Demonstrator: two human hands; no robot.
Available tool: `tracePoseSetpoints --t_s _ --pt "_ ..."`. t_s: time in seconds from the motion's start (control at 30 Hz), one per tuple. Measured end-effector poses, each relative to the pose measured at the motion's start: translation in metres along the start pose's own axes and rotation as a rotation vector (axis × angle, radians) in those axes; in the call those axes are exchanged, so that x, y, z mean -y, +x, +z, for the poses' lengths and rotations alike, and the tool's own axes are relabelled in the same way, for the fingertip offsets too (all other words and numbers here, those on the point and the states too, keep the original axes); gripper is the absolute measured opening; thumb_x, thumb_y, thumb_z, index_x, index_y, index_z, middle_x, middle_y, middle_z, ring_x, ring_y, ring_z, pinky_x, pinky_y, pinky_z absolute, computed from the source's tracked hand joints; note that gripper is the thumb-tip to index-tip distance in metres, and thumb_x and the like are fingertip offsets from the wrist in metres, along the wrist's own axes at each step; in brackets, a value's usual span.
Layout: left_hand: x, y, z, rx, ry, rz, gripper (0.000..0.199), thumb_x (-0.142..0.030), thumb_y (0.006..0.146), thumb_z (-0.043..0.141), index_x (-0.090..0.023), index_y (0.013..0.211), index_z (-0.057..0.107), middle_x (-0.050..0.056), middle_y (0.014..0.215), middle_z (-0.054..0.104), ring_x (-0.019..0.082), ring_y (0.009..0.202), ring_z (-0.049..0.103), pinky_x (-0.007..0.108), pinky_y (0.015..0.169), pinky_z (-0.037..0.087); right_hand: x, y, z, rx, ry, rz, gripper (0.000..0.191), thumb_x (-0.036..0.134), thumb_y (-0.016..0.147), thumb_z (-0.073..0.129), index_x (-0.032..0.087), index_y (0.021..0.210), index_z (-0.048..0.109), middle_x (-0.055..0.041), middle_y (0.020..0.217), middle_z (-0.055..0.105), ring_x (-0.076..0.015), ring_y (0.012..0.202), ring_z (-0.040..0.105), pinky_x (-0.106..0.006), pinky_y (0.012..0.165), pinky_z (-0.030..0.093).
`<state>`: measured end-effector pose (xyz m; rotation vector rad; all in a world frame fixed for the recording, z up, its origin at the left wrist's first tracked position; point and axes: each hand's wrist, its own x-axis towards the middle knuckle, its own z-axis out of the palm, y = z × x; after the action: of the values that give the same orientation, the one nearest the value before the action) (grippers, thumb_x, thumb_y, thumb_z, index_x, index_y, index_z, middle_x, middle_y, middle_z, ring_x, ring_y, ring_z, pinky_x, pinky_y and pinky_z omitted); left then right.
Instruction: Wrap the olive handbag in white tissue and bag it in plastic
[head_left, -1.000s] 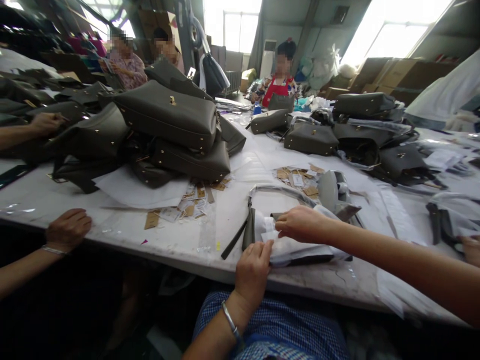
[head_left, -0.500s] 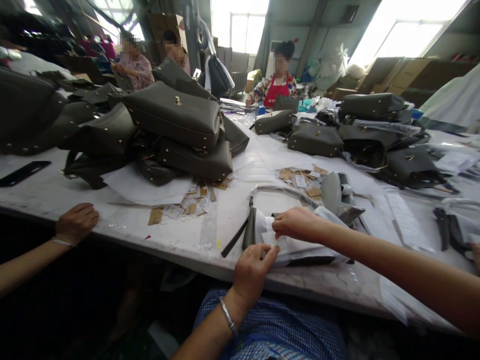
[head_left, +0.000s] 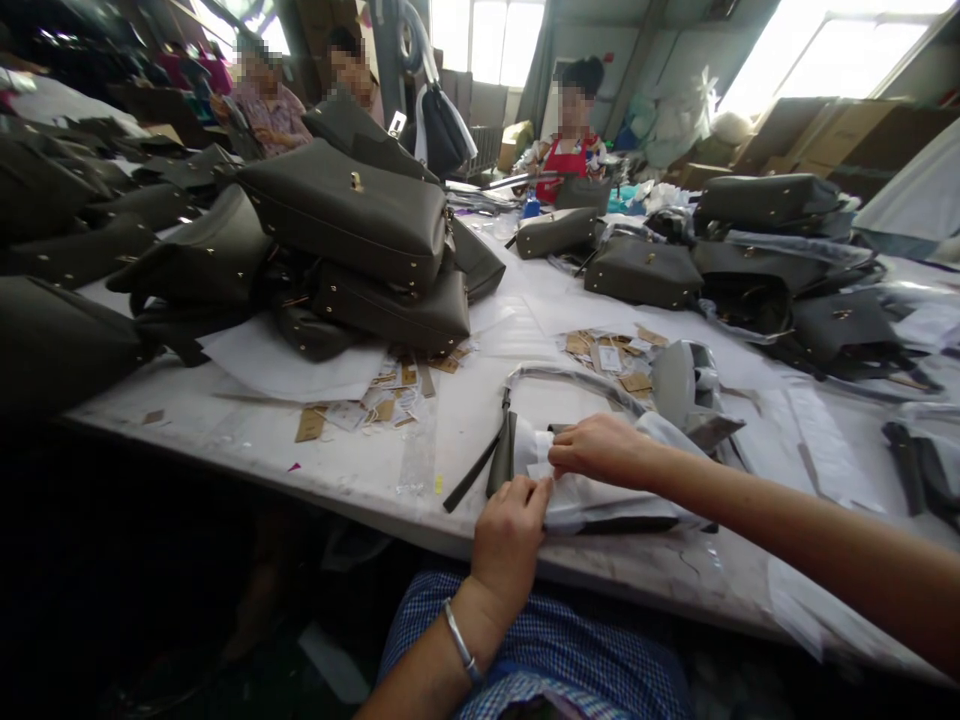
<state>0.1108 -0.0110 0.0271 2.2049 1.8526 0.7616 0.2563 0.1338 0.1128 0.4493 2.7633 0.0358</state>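
A dark grey-green handbag (head_left: 504,458) lies on its side at the table's front edge, its wrapped handle (head_left: 574,375) looping up behind it. White wrapping paper (head_left: 600,502) covers most of its body. My left hand (head_left: 511,525), with a silver bangle at the wrist, has its fingers closed at the near edge of the paper. Beside it, my right hand (head_left: 592,450) pinches the same white paper from above. The fingertips of both hands nearly meet, and they hide what exactly is between them.
Stacked dark handbags (head_left: 345,215) rise at the left, more bags (head_left: 641,272) at the right. Brown paper tags (head_left: 310,423) lie in front, others behind the handle. A grey tape dispenser (head_left: 679,385) stands behind my right arm. A person in a red apron (head_left: 564,160) is across the table.
The other person's hand at the left edge is gone from view. A dark bag now lies where the phone was. My hands have drawn slightly closer together on the paper.
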Motion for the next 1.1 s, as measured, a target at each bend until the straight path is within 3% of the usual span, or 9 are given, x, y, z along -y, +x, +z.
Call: tracePoseSetpoints --t_s 0.2,0.37,0.6,0.77,0.9,1.1 --pt "-0.004 0.007 -0.006 0.069 0.015 -0.037 0.06 -0.009 0.068 0.085 -0.024 0.12 0.06 0.0 0.105 0.063 0.021 0.092 0.062 0.033 0.079 0.055 0.002 0.0 0.0 -0.022 -0.063 -0.041 0.011 0.021 0.095 0.063 0.019 0.085 0.067 -0.0015 0.082 0.071 -0.018 0.077 0.067 -0.027 0.057 0.035" --pt "-0.007 0.009 -0.009 0.068 0.09 -0.035 0.038 -0.011 0.082 0.073 -0.023 0.115 0.06 0.001 0.102 0.063 0.019 0.089 0.061 0.031 0.076 0.053 0.013 -0.007 -0.011 -0.064 -0.109 -0.086 0.011 0.013 0.093 0.062 0.017 0.086 0.068 -0.0038 0.081 0.072 -0.0198 0.078 0.067 -0.029 0.062 0.04" --pt "-0.006 0.008 -0.008 0.065 0.076 -0.032 0.037 -0.012 0.083 0.071 -0.022 0.117 0.059 0.003 0.104 0.064 0.02 0.092 0.061 0.032 0.077 0.053 0.023 -0.036 -0.042 -0.095 -0.062 -0.066 0.015 0.009 0.088 0.065 0.023 0.091 0.07 -0.0011 0.082 0.073 -0.018 0.074 0.067 -0.028 0.061 0.038" --pt "-0.006 0.008 -0.008 0.065 0.05 -0.03 0.049 -0.013 0.075 0.081 -0.022 0.118 0.059 0.002 0.105 0.063 0.02 0.092 0.061 0.032 0.079 0.053 0.024 -0.049 -0.056 -0.016 0.071 -0.017 0.015 0.029 0.093 0.065 0.025 0.079 0.068 0.0015 0.078 0.072 -0.0163 0.07 0.066 -0.029 0.055 0.03" --pt "-0.005 0.008 -0.009 0.075 0.048 -0.028 0.05 -0.012 0.074 0.081 -0.022 0.118 0.06 0.002 0.104 0.063 0.02 0.092 0.061 0.032 0.077 0.054 0.021 -0.032 -0.054 0.088 0.19 -0.034 0.022 0.038 0.091 0.067 0.024 0.074 0.069 0.0007 0.076 0.072 -0.0153 0.068 0.064 -0.029 0.055 0.027" --pt "-0.004 0.008 -0.009 0.101 0.046 -0.021 0.044 -0.013 0.077 0.078 -0.022 0.116 0.059 0.002 0.105 0.063 0.021 0.093 0.061 0.033 0.078 0.054 0.006 0.013 -0.036 0.218 0.091 0.006 0.015 0.041 0.086 0.072 0.027 0.082 0.076 -0.0011 0.077 0.075 -0.0178 0.072 0.067 -0.028 0.056 0.026"
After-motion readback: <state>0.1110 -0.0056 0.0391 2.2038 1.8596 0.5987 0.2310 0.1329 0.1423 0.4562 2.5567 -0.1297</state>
